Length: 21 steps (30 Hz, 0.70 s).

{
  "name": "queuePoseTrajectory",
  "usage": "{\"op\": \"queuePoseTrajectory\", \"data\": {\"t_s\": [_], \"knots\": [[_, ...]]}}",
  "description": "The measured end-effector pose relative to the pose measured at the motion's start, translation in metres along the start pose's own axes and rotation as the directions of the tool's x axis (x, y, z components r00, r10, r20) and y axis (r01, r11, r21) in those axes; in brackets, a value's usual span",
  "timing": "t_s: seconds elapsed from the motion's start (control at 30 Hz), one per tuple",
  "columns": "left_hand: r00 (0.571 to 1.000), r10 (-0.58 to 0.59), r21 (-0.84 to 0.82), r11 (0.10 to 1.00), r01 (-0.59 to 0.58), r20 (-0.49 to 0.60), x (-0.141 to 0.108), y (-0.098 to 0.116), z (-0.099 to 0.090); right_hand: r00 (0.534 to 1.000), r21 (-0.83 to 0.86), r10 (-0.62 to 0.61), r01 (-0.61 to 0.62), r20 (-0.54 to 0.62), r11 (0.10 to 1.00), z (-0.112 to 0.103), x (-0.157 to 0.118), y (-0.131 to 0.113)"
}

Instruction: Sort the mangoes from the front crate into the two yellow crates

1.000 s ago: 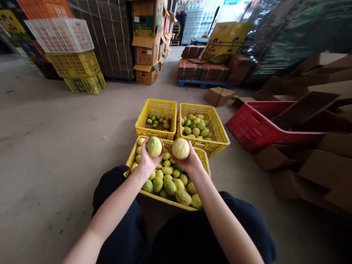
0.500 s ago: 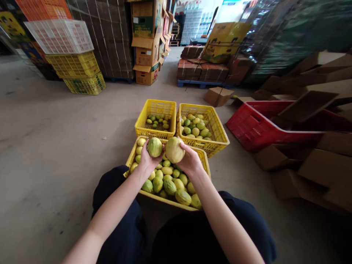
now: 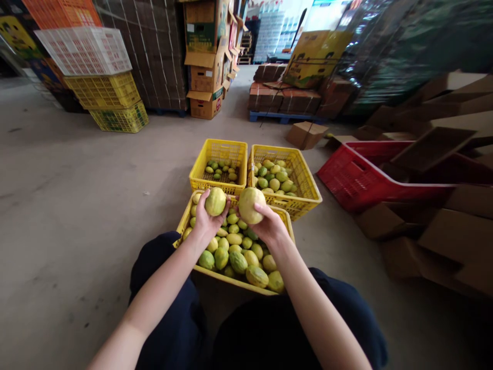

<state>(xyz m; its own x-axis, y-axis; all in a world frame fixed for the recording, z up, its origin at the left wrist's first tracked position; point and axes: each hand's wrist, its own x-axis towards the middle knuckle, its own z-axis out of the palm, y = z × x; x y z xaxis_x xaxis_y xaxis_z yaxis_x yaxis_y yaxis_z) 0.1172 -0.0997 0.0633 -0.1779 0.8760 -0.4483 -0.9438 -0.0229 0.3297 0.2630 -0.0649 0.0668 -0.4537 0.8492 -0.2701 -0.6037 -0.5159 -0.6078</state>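
A round yellow-green melon-like fruit (image 3: 215, 201) rests in my left hand (image 3: 208, 224), its fingers curled around it. My right hand (image 3: 272, 224) grips a larger, paler yellow melon-like fruit (image 3: 249, 206) with the thumb across its side. Both fruits are held up side by side, slightly apart, over the near yellow crate (image 3: 231, 281). Many similar fruits (image 3: 238, 262), some greener and ribbed, fill that crate between my knees. Just beyond stand a left yellow crate (image 3: 196, 184) with several small greenish fruits and a right yellow crate (image 3: 308, 198) holding a larger pile.
At the right, a red crate (image 3: 339, 177) stands among loose cardboard boxes (image 3: 454, 226). Stacked crates (image 3: 103, 92) are at the far left. Farther back are piled cartons (image 3: 206, 79) and a blue pallet (image 3: 265, 117) bearing bundled cardboard. Concrete floor (image 3: 96, 190) surrounds the crates.
The left fruit has turned, showing a yellower, striped side, and has risen slightly. My right hand has shifted its fruit slightly right and up, widening the gap between the two.
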Motion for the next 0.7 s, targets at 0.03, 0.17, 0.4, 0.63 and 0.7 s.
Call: {"op": "queuePoseTrajectory", "data": {"t_s": [0.03,0.17,0.4,0.63,0.7], "knots": [[0.999,-0.025,0.01,1.0,0.025,0.021,-0.001,0.001,-0.001,1.0,0.015,0.01,-0.01,-0.024,1.0,-0.001,0.0,-0.001],[0.993,-0.097,0.017,0.995,0.097,0.064,-0.001,0.003,-0.007,0.993,0.027,0.008,-0.005,-0.115,1.0,-0.002,0.0,-0.007],[0.994,-0.062,0.062,0.997,0.057,0.09,-0.004,0.007,-0.006,0.988,0.086,0.078,-0.067,-0.132,0.994,0.003,0.001,-0.014],[0.989,-0.084,0.092,0.993,0.073,0.119,-0.007,0.009,-0.007,0.996,0.133,0.076,-0.069,-0.047,0.989,-0.003,0.003,-0.01],[0.989,-0.099,0.094,0.992,0.088,0.111,-0.007,0.008,-0.007,0.998,0.137,0.045,-0.039,-0.035,0.99,-0.003,0.001,-0.009]]}}
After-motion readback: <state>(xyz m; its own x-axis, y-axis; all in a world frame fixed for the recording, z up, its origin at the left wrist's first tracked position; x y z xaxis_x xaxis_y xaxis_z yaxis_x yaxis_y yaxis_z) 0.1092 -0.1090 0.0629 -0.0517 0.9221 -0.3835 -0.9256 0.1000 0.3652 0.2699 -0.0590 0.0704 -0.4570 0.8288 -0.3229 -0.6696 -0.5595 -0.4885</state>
